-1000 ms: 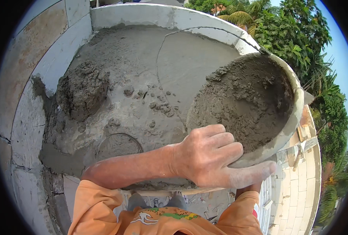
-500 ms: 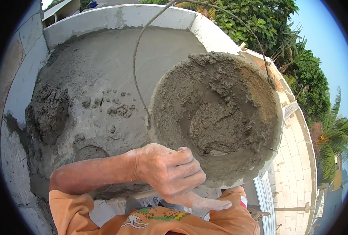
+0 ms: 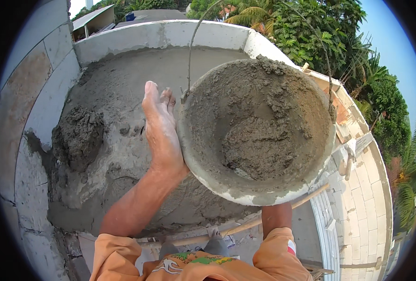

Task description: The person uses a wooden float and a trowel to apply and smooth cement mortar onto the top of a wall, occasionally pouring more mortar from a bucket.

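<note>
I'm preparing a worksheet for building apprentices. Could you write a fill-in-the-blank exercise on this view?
1. In the picture, the bucket is to the ____ of the left hand.
2. The mortar mound is to the ____ of that hand.
3. The shirt is mainly colored ____.
4. The leafy tree is colored ____.

Missing words: right; left; orange; green.

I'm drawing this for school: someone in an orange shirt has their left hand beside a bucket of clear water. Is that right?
Not quite: the bucket holds thick gray mix, not clear water, as the head view shows. The orange shirt and left hand beside the bucket are right.
</note>
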Available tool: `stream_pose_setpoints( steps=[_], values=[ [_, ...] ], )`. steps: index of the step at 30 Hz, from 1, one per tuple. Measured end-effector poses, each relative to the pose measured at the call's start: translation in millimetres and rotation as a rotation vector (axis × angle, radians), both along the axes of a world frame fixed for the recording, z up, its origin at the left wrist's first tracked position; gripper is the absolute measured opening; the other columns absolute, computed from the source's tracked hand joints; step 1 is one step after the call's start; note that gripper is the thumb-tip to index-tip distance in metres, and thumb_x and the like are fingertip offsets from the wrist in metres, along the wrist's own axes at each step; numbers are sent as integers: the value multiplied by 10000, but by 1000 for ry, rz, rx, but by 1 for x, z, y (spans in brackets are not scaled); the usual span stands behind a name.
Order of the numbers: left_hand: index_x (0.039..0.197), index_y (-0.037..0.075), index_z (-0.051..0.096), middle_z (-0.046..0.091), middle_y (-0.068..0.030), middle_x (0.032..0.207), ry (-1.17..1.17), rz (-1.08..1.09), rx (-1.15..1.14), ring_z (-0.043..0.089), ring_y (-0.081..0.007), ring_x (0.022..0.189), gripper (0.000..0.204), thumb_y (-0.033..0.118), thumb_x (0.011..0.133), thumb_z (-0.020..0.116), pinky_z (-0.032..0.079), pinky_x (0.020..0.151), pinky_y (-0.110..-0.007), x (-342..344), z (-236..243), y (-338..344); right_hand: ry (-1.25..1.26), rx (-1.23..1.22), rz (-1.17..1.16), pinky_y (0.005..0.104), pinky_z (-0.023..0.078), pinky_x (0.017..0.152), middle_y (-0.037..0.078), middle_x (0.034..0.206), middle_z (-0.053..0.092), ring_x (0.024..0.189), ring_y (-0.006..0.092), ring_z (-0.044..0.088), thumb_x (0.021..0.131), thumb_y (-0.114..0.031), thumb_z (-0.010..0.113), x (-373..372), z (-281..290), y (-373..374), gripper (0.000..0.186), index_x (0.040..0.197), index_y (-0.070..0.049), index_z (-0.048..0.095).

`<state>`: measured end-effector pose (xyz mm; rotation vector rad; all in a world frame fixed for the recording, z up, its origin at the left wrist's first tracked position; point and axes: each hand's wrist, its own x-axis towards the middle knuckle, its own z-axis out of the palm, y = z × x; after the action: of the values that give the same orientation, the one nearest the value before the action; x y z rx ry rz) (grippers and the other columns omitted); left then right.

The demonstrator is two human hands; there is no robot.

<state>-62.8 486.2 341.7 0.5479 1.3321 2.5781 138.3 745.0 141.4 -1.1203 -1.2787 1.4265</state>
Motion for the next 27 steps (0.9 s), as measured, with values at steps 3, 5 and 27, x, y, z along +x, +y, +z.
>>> stream_pose_setpoints(
  steps=[3, 5, 27],
  values=[
    [1478, 40, 182, 306, -208, 1448, -319, -470, -4, 291, -320, 1364, 958, 745, 848, 336, 342, 1034, -581, -4, -5, -10, -14, 12, 3, 326, 511, 622, 91, 871, 618, 728, 170, 604, 890, -273, 650, 1, 2, 1, 380, 1121, 11, 549],
    [1471, 33, 225, 308, -231, 1448, -341, -715, -9, 341, -349, 1344, 984, 775, 831, 317, 346, 1030, -590, -3, -7, -16, -30, 18, 6, 325, 509, 617, 89, 866, 617, 722, 169, 602, 889, -271, 650, 4, 4, 4, 376, 1118, 9, 548],
    [1092, -7, 569, 615, -174, 1058, -522, -669, -133, 628, -270, 940, 387, 228, 786, 599, 520, 819, -474, 5, 4, -54, -321, 176, 112, 311, 489, 566, 71, 811, 596, 654, 159, 584, 878, -244, 653, 34, 38, 52, 337, 1090, -8, 537]
  ],
)
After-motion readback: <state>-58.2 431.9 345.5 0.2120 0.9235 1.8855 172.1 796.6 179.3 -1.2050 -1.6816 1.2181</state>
